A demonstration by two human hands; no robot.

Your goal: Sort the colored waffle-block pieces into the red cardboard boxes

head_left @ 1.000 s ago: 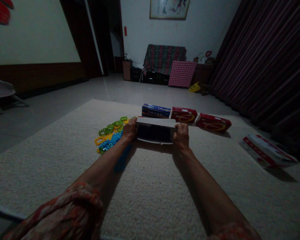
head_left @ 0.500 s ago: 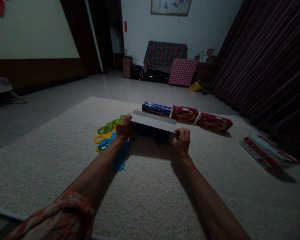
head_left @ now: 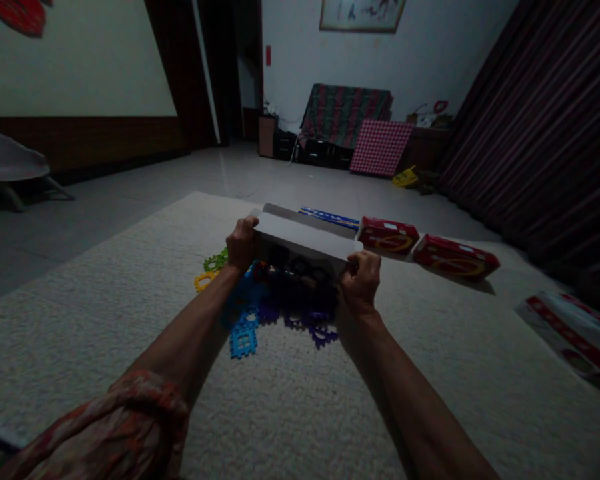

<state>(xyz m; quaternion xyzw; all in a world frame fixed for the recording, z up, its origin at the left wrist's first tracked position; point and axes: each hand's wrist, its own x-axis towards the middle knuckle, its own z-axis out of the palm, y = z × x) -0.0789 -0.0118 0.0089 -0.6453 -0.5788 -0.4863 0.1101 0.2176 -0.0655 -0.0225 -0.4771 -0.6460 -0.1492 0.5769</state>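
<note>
Both of my hands grip an open box (head_left: 307,237) whose pale inner flap faces me. My left hand (head_left: 241,245) is closed on its left end, and my right hand (head_left: 363,277) is closed on its right end. Under the tilted box lies a heap of plastic interlocking pieces, partly in shadow. Purple pieces (head_left: 323,335) show below the opening, a blue piece (head_left: 243,340) sits near my left forearm, and yellow (head_left: 203,281) and green pieces (head_left: 215,260) lie left of my left hand. The box's dark inside is hard to make out.
Beyond the box a blue box (head_left: 330,217) is partly hidden. Two red boxes (head_left: 387,235) stand to its right on the pale mat (head_left: 300,413), with a white and red box (head_left: 575,333) at the far right. A white chair (head_left: 13,160) stands at the left.
The box has risen slightly and tilted, with its opening more towards me. Purple and blue pieces now lie spread beneath it on the mat. The view has shifted a little left.
</note>
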